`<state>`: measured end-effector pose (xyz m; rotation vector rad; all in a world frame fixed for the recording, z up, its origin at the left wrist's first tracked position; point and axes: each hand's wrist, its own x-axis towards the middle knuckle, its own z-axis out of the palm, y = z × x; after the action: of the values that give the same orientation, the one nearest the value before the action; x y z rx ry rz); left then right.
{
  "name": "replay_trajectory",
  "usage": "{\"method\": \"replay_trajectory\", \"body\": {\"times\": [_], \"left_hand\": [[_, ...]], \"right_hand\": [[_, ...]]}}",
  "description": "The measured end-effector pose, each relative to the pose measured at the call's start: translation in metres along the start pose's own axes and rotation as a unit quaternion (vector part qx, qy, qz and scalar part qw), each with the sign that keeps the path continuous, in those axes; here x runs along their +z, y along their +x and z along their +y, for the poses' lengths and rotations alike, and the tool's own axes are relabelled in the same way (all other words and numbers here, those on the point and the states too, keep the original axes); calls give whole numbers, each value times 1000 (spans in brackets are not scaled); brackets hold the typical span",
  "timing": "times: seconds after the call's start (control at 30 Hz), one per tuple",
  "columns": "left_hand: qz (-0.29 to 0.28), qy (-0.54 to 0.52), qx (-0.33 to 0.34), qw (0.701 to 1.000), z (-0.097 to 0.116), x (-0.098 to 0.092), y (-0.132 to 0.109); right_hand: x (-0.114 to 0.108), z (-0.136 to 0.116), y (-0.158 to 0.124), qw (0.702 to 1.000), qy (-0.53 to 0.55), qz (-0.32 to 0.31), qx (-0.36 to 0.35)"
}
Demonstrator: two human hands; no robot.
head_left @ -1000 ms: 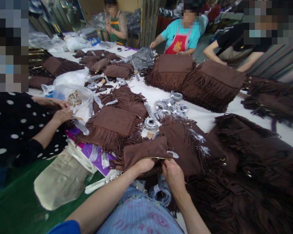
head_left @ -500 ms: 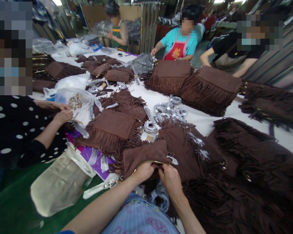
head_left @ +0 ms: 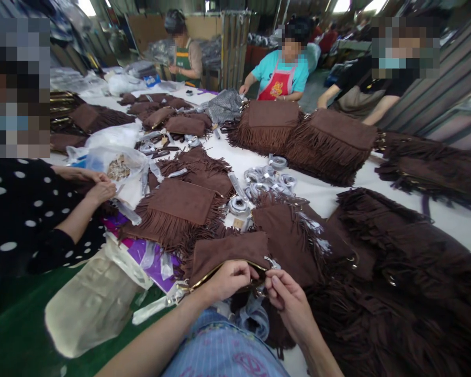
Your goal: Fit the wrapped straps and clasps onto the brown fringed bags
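A brown suede-like fringed bag [head_left: 230,248] lies in front of me, its gold zipper parted along the near edge. My left hand [head_left: 231,277] is at the zipper opening, its curled fingers gripping the bag's edge and partly hidden inside. At the right end of the zipper, my right hand [head_left: 286,293] pinches the zipper's end; whether a pull tab is between the fingertips is too small to tell. A white strip of wrapping [head_left: 272,263] sticks up beside those fingertips. Below the bag lies a plastic-wrapped coiled strap [head_left: 254,318].
Another brown fringed bag [head_left: 182,201] and wrapped coiled straps [head_left: 267,178] lie beyond. Stacked fringed bags [head_left: 333,136] stand farther back, and more brown fringe [head_left: 408,303] fills the right. A co-worker's hands [head_left: 102,188] work at left by a plastic bag [head_left: 137,167]. Other people stand across the table.
The zipper opening has widened. My right hand has moved right, away from my left hand, to the zipper's right end. My left hand has shifted slightly, fingers now at the opening.
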<state>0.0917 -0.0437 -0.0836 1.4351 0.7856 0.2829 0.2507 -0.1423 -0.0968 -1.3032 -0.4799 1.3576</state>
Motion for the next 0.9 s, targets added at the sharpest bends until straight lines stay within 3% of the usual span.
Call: {"method": "replay_trajectory", "body": {"times": [0.07,0.17,0.4,0.5,0.6,0.9], "left_hand": [[-32,-98,-34,994,-4,12,-2],[-70,-125,-25,989,-8,26,-4],[-16,-178,-61,982,-6,23,-8],[-14,-174,-63,983,-8,23,-9],[-18,-162,-59,985,-10,25,-10],[6,-94,-58,994,-5,26,-18]], "right_hand": [[10,1,0,999,37,-10,-12],[21,-1,2,999,2,-28,-36],[5,-12,-1,988,139,59,-45],[-3,-8,-5,992,84,84,-37],[0,-1,-8,997,26,65,-19],[11,3,-6,996,74,40,4]]}}
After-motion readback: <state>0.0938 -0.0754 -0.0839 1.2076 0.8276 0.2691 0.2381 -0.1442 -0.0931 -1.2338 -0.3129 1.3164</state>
